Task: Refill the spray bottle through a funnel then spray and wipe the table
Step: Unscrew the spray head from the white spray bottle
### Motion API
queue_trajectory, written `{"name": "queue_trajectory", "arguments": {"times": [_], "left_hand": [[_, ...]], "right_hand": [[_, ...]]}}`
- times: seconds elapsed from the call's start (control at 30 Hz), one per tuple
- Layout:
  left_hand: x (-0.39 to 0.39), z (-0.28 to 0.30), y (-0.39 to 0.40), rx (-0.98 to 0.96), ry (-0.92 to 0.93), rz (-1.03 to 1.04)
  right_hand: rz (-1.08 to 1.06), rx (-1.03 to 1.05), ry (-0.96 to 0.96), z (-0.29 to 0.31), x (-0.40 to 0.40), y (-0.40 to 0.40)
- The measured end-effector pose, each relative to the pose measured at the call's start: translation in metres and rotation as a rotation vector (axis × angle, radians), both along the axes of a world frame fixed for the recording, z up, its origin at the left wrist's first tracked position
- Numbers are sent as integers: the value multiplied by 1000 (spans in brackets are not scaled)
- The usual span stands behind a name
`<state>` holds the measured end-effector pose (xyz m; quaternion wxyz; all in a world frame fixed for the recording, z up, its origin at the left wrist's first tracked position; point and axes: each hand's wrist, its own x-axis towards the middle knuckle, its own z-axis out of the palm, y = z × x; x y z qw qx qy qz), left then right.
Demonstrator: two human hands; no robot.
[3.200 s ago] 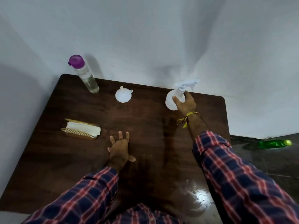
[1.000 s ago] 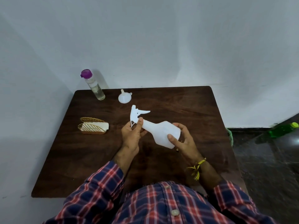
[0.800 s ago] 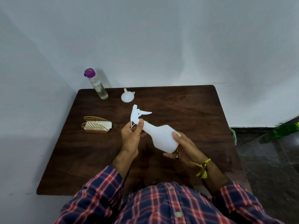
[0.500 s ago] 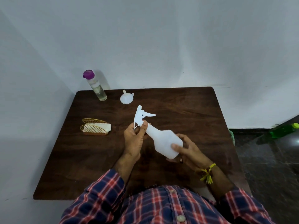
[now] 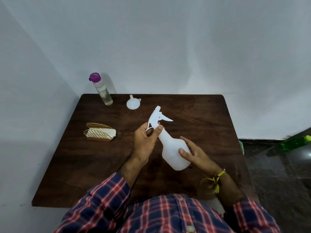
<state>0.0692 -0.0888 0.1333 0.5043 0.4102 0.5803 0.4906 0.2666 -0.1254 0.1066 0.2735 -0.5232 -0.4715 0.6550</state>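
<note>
I see no readable label on the white plastic trigger spray bottle (image 5: 173, 148), which my hands hold tilted above the dark wood-grain counter (image 5: 202, 118): my left hand (image 5: 145, 142) is clamped around its neck under the trigger head, my right hand (image 5: 196, 153) wrapped on its wide body. Beyond my left hand stand a small white plastic funnel (image 5: 133, 103) and a clear purple-capped bottle (image 5: 101, 89) holding pale liquid; a woven gold holder of white napkins (image 5: 100, 134) sits left of it.

We lift the spray bottle (image 5: 171, 149) off the table's far edge; now it tilts between our left hand (image 5: 145, 142) at its neck and right hand (image 5: 195, 153) on its body.
</note>
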Motion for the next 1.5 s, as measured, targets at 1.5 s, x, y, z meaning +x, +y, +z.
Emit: {"name": "queue_trajectory", "arguments": {"times": [1.5], "left_hand": [[-110,-76,29,-309,842,65]], "right_hand": [[-328,356,-725,-91,-21,16]]}}
